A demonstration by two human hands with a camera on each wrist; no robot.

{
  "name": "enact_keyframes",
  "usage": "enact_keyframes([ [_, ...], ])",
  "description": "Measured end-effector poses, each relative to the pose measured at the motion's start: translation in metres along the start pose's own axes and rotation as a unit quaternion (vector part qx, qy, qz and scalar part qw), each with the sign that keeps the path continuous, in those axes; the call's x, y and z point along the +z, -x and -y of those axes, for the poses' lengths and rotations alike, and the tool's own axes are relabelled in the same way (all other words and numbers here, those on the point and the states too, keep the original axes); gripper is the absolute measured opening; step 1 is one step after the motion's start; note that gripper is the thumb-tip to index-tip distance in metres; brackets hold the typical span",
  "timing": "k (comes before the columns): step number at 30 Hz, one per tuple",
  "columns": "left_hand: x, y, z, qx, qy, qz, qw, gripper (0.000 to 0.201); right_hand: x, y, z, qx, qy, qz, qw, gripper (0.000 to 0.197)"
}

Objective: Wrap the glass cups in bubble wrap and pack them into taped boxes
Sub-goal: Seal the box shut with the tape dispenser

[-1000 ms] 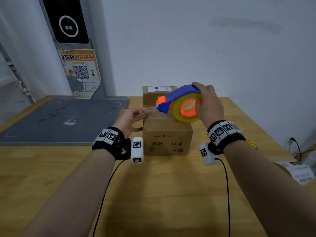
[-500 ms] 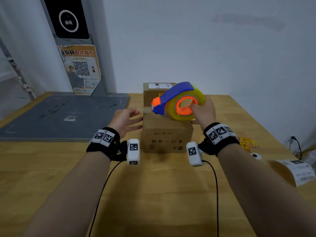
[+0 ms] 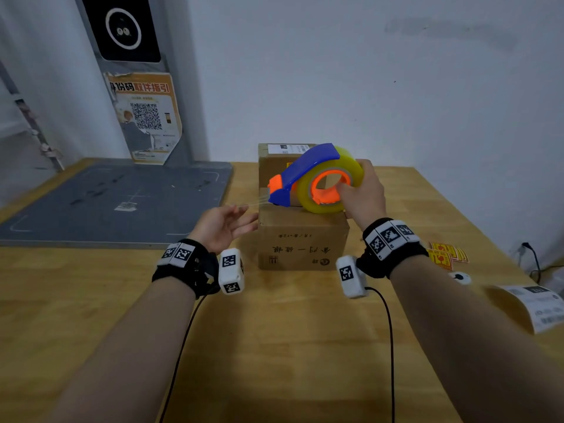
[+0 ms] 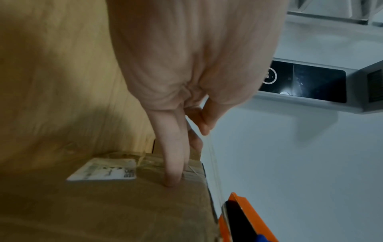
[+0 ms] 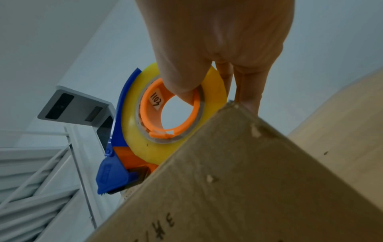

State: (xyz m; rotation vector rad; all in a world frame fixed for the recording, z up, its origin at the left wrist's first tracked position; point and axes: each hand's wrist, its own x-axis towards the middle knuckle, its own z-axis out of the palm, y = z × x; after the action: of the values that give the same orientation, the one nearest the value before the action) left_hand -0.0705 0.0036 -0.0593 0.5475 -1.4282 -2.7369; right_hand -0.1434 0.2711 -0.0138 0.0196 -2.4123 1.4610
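A closed cardboard box [image 3: 302,239] stands mid-table, with a second box [image 3: 274,166] right behind it. My right hand [image 3: 363,192] grips a blue and orange tape dispenser [image 3: 305,175] with a yellowish roll [image 5: 143,144]; its thumb is hooked through the orange core and the roll rests on the front box's top. A thin strand of clear tape [image 3: 254,203] runs from the blade to my left hand [image 3: 232,219]. That hand hovers at the box's left side with its fingers straight, and one fingertip [image 4: 172,178] lies against the cardboard [image 4: 124,204]. No glass cups or bubble wrap are visible.
A grey mat [image 3: 122,203] covers the table's back left. Red and yellow stickers [image 3: 445,254], a small white round object [image 3: 460,277] and a printed label sheet [image 3: 543,303] lie at the right. A black cable [image 3: 531,257] hangs at the right edge. The wall is close behind.
My left hand let go of its pinch on the tape end and opened. My right hand moved from over the dispenser's top to behind the roll, thumb in the core.
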Motion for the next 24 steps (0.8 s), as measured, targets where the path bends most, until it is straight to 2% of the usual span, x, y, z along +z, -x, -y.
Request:
enact_keyframes([
  [5, -0.006, -0.004, -0.006, 0.069, -0.025, -0.018, 0.997, 0.018, -0.001, -0.001, -0.001, 0.008, -0.025, -0.003, 1.000, 0.043],
  [9, -0.006, -0.005, -0.008, 0.112, -0.115, -0.043, 0.986, 0.022, 0.000, -0.001, -0.002, 0.026, -0.049, -0.010, 0.998, 0.035],
  [12, -0.012, -0.009, -0.001, 0.099, -0.179, -0.053, 0.977, 0.020, 0.000, 0.000, -0.002, 0.032, -0.055, -0.010, 0.998, 0.030],
  [18, -0.016, -0.011, 0.003, 0.080, -0.207, -0.076, 0.972, 0.021, 0.001, -0.001, -0.001, 0.022, -0.039, -0.003, 0.999, 0.032],
  [24, -0.013, -0.012, 0.017, 0.016, -0.220, -0.068, 0.973, 0.023, 0.002, -0.002, 0.000, 0.023, -0.025, -0.004, 0.999, 0.035],
])
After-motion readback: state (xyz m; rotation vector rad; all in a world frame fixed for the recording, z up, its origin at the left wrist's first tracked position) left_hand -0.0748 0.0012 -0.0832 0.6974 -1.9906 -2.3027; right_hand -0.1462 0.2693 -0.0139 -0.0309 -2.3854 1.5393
